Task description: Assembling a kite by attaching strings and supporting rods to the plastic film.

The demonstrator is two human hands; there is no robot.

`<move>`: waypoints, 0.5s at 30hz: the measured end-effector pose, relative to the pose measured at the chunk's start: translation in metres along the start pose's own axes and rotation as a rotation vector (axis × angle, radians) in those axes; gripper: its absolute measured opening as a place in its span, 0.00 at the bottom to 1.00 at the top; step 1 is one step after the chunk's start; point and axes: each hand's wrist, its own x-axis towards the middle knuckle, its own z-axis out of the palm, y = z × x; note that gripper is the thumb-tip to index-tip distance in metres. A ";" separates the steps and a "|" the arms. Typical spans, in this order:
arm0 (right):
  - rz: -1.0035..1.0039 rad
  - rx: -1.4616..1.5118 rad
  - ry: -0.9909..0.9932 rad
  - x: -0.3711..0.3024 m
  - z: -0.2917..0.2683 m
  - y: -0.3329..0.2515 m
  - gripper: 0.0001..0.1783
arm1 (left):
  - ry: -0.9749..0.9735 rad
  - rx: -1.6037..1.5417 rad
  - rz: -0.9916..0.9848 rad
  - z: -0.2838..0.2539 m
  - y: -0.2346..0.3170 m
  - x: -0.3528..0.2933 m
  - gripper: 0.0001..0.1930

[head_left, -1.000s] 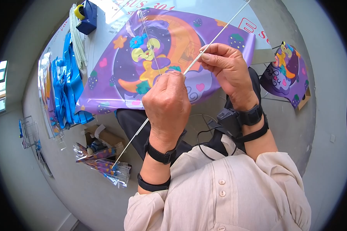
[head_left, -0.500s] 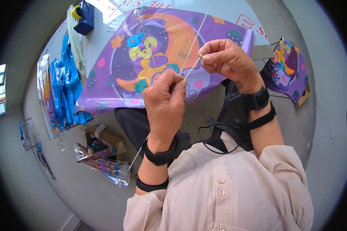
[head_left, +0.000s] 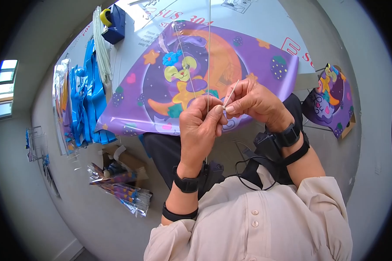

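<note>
My left hand (head_left: 198, 124) and my right hand (head_left: 259, 104) meet over the lower part of a purple printed kite (head_left: 128, 102). Between them is a thin white cord (head_left: 231, 93), pinched by the thumb and fingers of each hand. Its short free end sticks up past my right fingers, and a small knot or loop seems to sit between the fingertips. A long, thin pale line (head_left: 209, 52), rod or cord, runs from the top of the picture past my left hand. A finer string (head_left: 181, 50) slants down the kite to my left fingers.
Blue plastic strips (head_left: 89, 100), a bundle of white strands (head_left: 101, 48) and a blue tape dispenser (head_left: 114, 25) lie on the table's left. On the floor sit an open carton (head_left: 135, 167) and wrapped packs (head_left: 122, 191). Another kite (head_left: 331, 102) is at right.
My right hand has come down and left to meet my left hand, and the cord stretched between them is now short. The view has shifted, so the table appears lower and further right.
</note>
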 end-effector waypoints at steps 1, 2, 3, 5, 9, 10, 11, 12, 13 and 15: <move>-0.001 -0.007 -0.013 0.007 0.005 0.000 0.05 | -0.004 -0.076 -0.054 -0.005 0.000 0.003 0.03; 0.013 -0.072 -0.013 0.015 0.011 0.000 0.05 | 0.028 -0.065 -0.011 -0.010 -0.004 0.006 0.05; 0.027 -0.140 -0.010 0.024 0.015 0.001 0.04 | 0.037 -0.067 -0.002 -0.018 -0.009 0.010 0.05; 0.090 -0.258 -0.065 0.046 0.023 -0.005 0.05 | 0.117 -0.053 0.021 -0.036 -0.015 0.018 0.06; 0.104 -0.663 -0.161 0.125 -0.004 -0.040 0.08 | 0.176 0.194 -0.002 -0.078 -0.019 0.051 0.07; -0.032 -0.694 -0.051 0.157 -0.013 -0.047 0.08 | 0.193 0.228 0.016 -0.090 -0.023 0.063 0.08; -0.107 -0.780 0.062 0.190 -0.026 -0.060 0.08 | 0.193 0.223 0.026 -0.097 -0.025 0.077 0.08; -0.179 -0.856 0.166 0.228 -0.034 -0.072 0.09 | 0.181 0.260 0.004 -0.106 -0.026 0.091 0.09; -0.265 -0.967 0.258 0.264 -0.042 -0.083 0.10 | 0.162 0.290 -0.019 -0.114 -0.030 0.105 0.09; -0.445 -1.156 0.357 0.331 -0.052 -0.098 0.09 | 0.170 0.285 -0.048 -0.126 -0.034 0.132 0.09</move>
